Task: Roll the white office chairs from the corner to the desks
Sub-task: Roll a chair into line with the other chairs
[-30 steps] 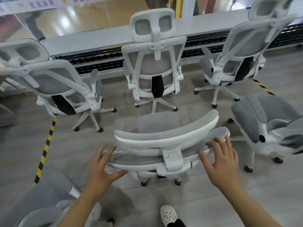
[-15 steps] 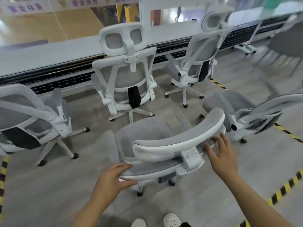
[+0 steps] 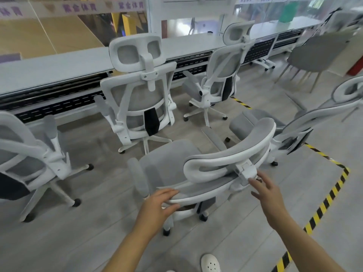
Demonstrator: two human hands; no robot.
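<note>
Head cam was looking down at the nearest white office chair (image 3: 196, 173), sitting at center frame on the grey floor (image 3: 78, 242) with its back to the person and turned a bit to the right. Left hand (image 3: 157, 205) was at lower center, fingers (image 3: 167, 193) wrapped over the top edge of the backrest and thumb tucked under it, so it was properly gripping the left end of that rim. Right hand (image 3: 269, 195) was at lower right, fingers spread and loose, fingertips right up by the white headrest bracket (image 3: 246, 169); couldn't really tell if they were touching it, but they weren't closed around anything.

Long pale tabletop (image 3: 59, 65) ran across the upper part of the frame along the glass wall. Middle chair (image 3: 141, 95) was parked facing it at upper center, another chair (image 3: 222, 75) stood to the upper right of that, also facing the tabletop. Third chair (image 3: 29, 154) was at the left edge, partly cut off, and a reclined chair (image 3: 304, 122) was at the right edge, just beyond the one being held.

Yellow and black floor tape (image 3: 324, 203) ran down the right side. A white shoe (image 3: 210, 264) poked in at the bottom edge. Grey plain chair (image 3: 318, 52) sat at the far upper right.
</note>
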